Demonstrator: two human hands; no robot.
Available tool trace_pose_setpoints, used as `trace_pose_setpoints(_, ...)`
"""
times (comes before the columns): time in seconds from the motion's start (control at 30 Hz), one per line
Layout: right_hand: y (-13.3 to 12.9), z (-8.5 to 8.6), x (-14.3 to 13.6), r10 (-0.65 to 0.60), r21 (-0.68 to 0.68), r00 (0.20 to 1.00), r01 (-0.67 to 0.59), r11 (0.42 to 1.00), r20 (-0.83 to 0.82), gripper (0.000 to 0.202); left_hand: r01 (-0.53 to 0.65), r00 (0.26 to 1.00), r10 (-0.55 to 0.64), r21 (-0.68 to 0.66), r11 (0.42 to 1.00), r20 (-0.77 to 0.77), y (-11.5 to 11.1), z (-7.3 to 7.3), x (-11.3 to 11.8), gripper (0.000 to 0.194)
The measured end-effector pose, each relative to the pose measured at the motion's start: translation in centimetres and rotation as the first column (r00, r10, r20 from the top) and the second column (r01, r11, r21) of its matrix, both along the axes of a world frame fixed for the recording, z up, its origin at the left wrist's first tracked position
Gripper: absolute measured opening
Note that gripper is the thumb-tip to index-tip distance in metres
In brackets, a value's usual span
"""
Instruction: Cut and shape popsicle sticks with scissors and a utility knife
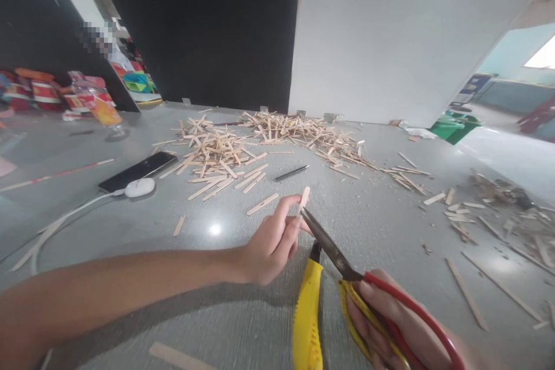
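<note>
A short flat wooden stick (305,196) is pinched between the thumb and fingers of my left hand (275,240), its rounded end pointing up. My right hand (381,312) is wrapped round the red and yellow handles of a pair of scissors (340,260). The scissors' blade tips touch or nearly touch the stick beside my left fingertips. Below the blades, a yellow-handled tool (309,318) lies on the grey table (243,329). Past my hands lies a dark pen (292,173), with a wide heap of wooden sticks (217,147) behind it.
A black phone (139,170), a white corded device (139,187) and a tilted bottle (102,107) are at the left. More stick pieces (463,222) lie scattered at the right. Black and white panels (368,34) stand behind, with a green bin (455,127) beyond.
</note>
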State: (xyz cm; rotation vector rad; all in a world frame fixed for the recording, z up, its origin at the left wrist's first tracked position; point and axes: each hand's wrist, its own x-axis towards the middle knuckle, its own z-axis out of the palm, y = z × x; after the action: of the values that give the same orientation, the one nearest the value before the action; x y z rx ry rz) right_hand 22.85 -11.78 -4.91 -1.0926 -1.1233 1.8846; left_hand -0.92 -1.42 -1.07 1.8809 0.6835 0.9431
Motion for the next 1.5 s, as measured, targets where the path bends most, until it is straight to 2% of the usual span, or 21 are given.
trace_pose_setpoints(0.13,-0.2,-0.5,0.3,0.003,0.005,0.999,-0.003,1.0,0.035,0.063,0.042,0.998,-0.042,0.0,0.999,0.038,-0.1,-0.1,0.0,0.044)
trace_pose_setpoints(0.3,-0.6,-0.3,0.4,-0.022,0.036,0.994,0.018,0.999,0.107,0.061,0.096,0.992,-0.093,-0.022,0.995,0.087,-0.3,0.4,0.0,0.046)
trace_pose_setpoints(0.43,-0.6,-0.2,0.4,-0.021,0.026,0.998,0.02,0.999,0.055,0.064,0.138,0.989,-0.134,-0.062,0.988,0.061,-0.3,0.7,0.0,0.034)
trace_pose_setpoints(0.63,-0.4,0.0,0.5,0.026,0.021,1.0,-0.027,0.999,0.008,0.064,0.237,0.966,-0.219,-0.124,0.964,0.139,0.1,0.5,0.1,0.021)
trace_pose_setpoints(0.83,-0.2,0.1,0.2,0.06,0.075,0.998,-0.058,0.995,-0.03,0.07,0.205,0.977,-0.197,-0.123,0.971,0.075,0.3,0.7,0.0,0.025)
trace_pose_setpoints(1.13,-0.2,-0.2,0.4,0.061,0.115,0.998,-0.06,0.992,-0.011,0.071,0.231,0.967,-0.211,-0.149,0.961,0.141,0.2,0.7,0.2,0.027)
trace_pose_setpoints(1.5,-0.4,0.8,0.3,0.027,0.03,0.992,-0.031,0.999,0.119,0.061,0.197,0.975,-0.187,-0.079,0.977,0.119,0.2,1.0,0.1,0.022)
